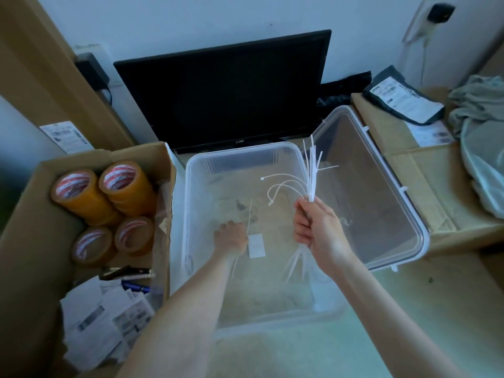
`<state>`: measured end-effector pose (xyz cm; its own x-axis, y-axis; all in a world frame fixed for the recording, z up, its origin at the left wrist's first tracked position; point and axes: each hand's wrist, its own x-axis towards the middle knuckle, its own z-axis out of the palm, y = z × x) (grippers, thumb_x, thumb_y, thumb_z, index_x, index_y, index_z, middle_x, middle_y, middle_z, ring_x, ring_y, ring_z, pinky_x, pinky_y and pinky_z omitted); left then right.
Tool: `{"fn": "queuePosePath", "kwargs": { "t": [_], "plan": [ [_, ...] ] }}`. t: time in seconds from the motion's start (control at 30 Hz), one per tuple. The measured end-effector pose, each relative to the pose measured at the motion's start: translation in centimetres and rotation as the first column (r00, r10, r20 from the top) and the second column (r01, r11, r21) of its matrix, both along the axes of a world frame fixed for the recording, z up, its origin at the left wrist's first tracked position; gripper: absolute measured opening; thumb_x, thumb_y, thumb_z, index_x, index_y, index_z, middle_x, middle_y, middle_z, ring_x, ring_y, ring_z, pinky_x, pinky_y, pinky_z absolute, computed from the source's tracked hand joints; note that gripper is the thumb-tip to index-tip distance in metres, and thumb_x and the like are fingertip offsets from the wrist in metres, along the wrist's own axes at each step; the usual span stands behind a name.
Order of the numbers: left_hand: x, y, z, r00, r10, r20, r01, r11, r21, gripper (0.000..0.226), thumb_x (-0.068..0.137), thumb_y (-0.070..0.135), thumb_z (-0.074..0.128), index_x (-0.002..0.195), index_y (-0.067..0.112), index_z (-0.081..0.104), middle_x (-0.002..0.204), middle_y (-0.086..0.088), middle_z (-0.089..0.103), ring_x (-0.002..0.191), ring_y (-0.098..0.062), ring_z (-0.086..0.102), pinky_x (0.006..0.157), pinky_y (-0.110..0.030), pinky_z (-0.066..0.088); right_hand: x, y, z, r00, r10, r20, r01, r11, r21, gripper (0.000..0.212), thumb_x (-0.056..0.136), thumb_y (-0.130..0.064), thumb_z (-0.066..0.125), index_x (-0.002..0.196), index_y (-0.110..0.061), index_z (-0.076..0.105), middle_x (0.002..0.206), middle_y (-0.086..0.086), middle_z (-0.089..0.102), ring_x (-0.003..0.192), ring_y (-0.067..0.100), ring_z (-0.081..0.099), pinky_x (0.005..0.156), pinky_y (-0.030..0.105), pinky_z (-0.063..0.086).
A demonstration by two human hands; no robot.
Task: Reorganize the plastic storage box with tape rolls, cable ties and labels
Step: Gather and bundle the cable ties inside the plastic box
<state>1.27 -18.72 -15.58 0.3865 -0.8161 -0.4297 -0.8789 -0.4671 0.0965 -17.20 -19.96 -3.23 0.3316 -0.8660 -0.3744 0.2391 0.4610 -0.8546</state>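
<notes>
Over the clear box, centre frame, right hand grips a bundle of white cable ties around its middle, fingers curled tight; tips fan up toward 12 o'clock, tails hang below the fist. Left hand is down inside the box, fingers curled at a single loose tie on the floor; whether it really pinches it, cannot tell. White label lies flat just at 3 o'clock of that hand. Box lid rests open at 3 o'clock of the box. Tape rolls stand in a cardboard carton at 9 o'clock, well apart from the ties; paper slips sit at 7 o'clock. Ties look light, springy, slick, so they would likely splay and slide out of a loose grip; best held mid-bundle, squeezed firm. The single tie lies flat, so probably nail-pinch one end. Label is thin, likely needs an edge lift.
</notes>
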Motion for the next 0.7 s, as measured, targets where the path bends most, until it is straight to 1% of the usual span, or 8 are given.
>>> {"fn": "queuePosePath", "kwargs": {
  "t": [0.1,0.17,0.27,0.33,0.5,0.57,0.63,0.7],
  "plan": [
    [0.2,-0.2,1.2,0.997,0.065,-0.031,-0.065,0.998,-0.014,0.037,0.094,0.030,0.047,0.126,0.012,0.052,0.132,-0.011,0.050,0.125,-0.030,0.044,0.099,-0.037,0.037,0.0,0.2,0.0,1.000,-0.007,0.014,0.007,1.000,-0.008,0.023,0.101,-0.015,0.040,0.079,-0.014,0.046,0.056,-0.003,0.024,0.044,0.009,0.017,0.041,0.021,0.014],
    [0.2,-0.6,2.7,0.982,0.136,-0.133,-0.148,0.985,-0.085,0.036,0.094,0.030,0.048,0.121,0.008,0.056,0.130,-0.013,0.056,0.123,-0.031,0.049,0.097,-0.036,0.040,-0.1,0.2,0.0,1.000,-0.015,0.014,0.015,1.000,-0.018,0.023,0.101,-0.015,0.039,0.079,-0.014,0.046,0.056,-0.004,0.025,0.046,0.009,0.017,0.043,0.022,0.014],
    [-0.2,-0.8,5.6,0.904,0.185,-0.386,-0.284,0.934,-0.216,0.029,0.091,0.024,0.060,0.103,-0.002,0.066,0.107,-0.022,0.066,0.104,-0.029,0.061,0.077,-0.031,0.042,-0.1,0.4,0.1,0.999,-0.039,0.027,0.039,0.999,-0.031,0.024,0.102,-0.014,0.038,0.080,-0.013,0.048,0.056,-0.004,0.023,0.047,0.010,0.017,0.044,0.022,0.017],
    [-0.6,-0.4,7.4,0.847,0.176,-0.502,-0.361,0.883,-0.299,0.013,0.088,0.014,0.062,0.087,0.002,0.068,0.087,-0.018,0.065,0.086,-0.024,0.060,0.064,-0.029,0.035,-0.2,0.6,0.1,0.997,-0.064,0.047,0.065,0.997,-0.035,0.025,0.102,-0.013,0.037,0.079,-0.014,0.047,0.055,-0.004,0.024,0.047,0.010,0.018,0.043,0.021,0.019],
    [-2.2,3.2,10.9,0.635,0.133,-0.761,-0.629,0.660,-0.410,0.010,0.094,0.011,0.051,0.087,0.014,0.058,0.090,-0.004,0.066,0.087,-0.022,0.065,0.083,-0.036,0.052,-0.1,1.3,-0.1,0.987,-0.139,0.086,0.141,0.990,-0.023,0.026,0.103,-0.011,0.035,0.079,-0.015,0.043,0.052,-0.007,0.025,0.045,0.008,0.020,0.041,0.017,0.027],
    [-3.0,5.3,12.3,0.647,0.048,-0.761,-0.623,0.609,-0.491,0.010,0.095,0.015,0.052,0.088,0.018,0.058,0.087,0.002,0.065,0.082,-0.010,0.062,0.080,-0.026,0.050,0.1,1.7,-0.2,0.985,-0.145,0.088,0.148,0.988,-0.029,0.025,0.103,-0.010,0.035,0.079,-0.015,0.043,0.050,-0.010,0.025,0.045,0.007,0.021,0.042,0.017,0.027],
    [-3.8,7.0,13.2,0.713,-0.046,-0.699,-0.547,0.588,-0.596,0.007,0.096,0.017,0.053,0.092,0.017,0.059,0.085,0.007,0.063,0.073,0.002,0.055,0.073,-0.012,0.044,0.3,2.0,-0.2,0.989,-0.128,0.080,0.132,0.990,-0.042,0.023,0.102,-0.010,0.038,0.080,-0.014,0.044,0.050,-0.010,0.025,0.046,0.008,0.022,0.044,0.018,0.027],
    [-4.5,8.5,13.4,0.778,-0.136,-0.614,-0.440,0.579,-0.686,0.007,0.095,0.017,0.055,0.093,0.015,0.061,0.083,0.009,0.062,0.072,0.000,0.054,0.068,-0.010,0.041,0.5,2.5,0.1,0.993,-0.092,0.074,0.097,0.993,-0.063,0.023,0.100,-0.011,0.045,0.077,-0.016,0.044,0.052,-0.009,0.024,0.047,0.008,0.022,0.046,0.020,0.026]
  ]
}}
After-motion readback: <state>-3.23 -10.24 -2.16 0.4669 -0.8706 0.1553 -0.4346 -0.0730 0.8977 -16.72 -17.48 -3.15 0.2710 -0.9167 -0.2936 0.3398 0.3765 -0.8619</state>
